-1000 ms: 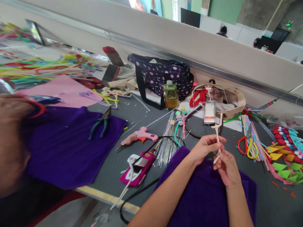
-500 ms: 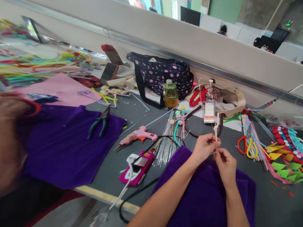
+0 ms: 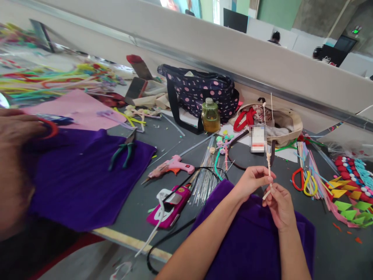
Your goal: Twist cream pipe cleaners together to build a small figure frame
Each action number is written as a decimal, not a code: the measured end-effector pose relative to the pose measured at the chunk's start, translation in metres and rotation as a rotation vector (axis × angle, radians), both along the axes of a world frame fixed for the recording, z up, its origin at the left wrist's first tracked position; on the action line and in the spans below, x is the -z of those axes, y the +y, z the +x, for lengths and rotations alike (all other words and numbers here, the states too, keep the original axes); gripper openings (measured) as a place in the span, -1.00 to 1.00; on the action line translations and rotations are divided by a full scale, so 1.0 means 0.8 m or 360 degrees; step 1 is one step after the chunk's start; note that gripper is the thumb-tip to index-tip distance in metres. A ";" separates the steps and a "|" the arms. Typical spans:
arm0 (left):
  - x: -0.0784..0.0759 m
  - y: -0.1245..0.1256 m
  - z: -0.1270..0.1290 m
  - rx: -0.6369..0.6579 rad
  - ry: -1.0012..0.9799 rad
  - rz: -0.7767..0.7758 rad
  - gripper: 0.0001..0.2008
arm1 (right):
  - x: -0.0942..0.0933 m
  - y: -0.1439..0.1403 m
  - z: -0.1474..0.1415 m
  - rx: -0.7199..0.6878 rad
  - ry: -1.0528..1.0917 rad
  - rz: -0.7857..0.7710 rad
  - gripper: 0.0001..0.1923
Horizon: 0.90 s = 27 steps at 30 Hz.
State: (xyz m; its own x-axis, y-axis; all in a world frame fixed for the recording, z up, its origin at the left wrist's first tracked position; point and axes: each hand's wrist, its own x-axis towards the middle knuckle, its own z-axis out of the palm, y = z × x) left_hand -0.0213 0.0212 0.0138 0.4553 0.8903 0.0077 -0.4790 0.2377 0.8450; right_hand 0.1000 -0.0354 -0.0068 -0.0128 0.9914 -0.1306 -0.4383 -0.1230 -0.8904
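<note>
My left hand (image 3: 253,181) pinches a cream, fuzzy pipe cleaner (image 3: 269,160) between thumb and fingers, and it stands nearly upright. Two thin prongs rise from its twisted, knobbly part, one with a small bead-like tip. Just below, my right hand (image 3: 280,203) closes its fingertips on the lower end, and a short pale tail pokes out beside them. Both hands are over a folded purple cloth (image 3: 247,237). Behind the pipe cleaner lies a white tag or card (image 3: 258,139), its print blurred out.
A pink glue gun (image 3: 171,166), a magenta case (image 3: 171,208), and clear sticks (image 3: 208,175) lie to the left. Scissors (image 3: 310,184) and coloured strips are on the right. A bottle (image 3: 210,116) stands by a dark bag (image 3: 201,87). Another person's hand (image 3: 17,128) is at far left.
The pipe cleaner has turned a little in my fingers; its prongs now sit closer together and a pale tail shows below. My right hand has shifted slightly.
</note>
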 end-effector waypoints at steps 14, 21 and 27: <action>-0.001 -0.004 0.009 -0.0385 0.0294 0.0047 -0.71 | 0.014 -0.002 -0.002 0.0459 -0.1310 0.0395 -0.82; -0.005 -0.002 0.003 -0.0094 0.0127 0.0011 -0.67 | 0.007 0.000 -0.003 0.0146 -0.0444 0.0144 -0.80; -0.005 -0.001 -0.003 -0.0048 0.0026 -0.0011 -0.69 | 0.002 -0.002 -0.002 -0.0031 -0.0017 0.0027 -0.84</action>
State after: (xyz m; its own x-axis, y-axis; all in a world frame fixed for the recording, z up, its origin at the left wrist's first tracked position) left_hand -0.0233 0.0205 0.0178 0.4284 0.9036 -0.0058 -0.4723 0.2294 0.8511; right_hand 0.0984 -0.0366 -0.0085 -0.0307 0.9930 -0.1139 -0.4266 -0.1161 -0.8970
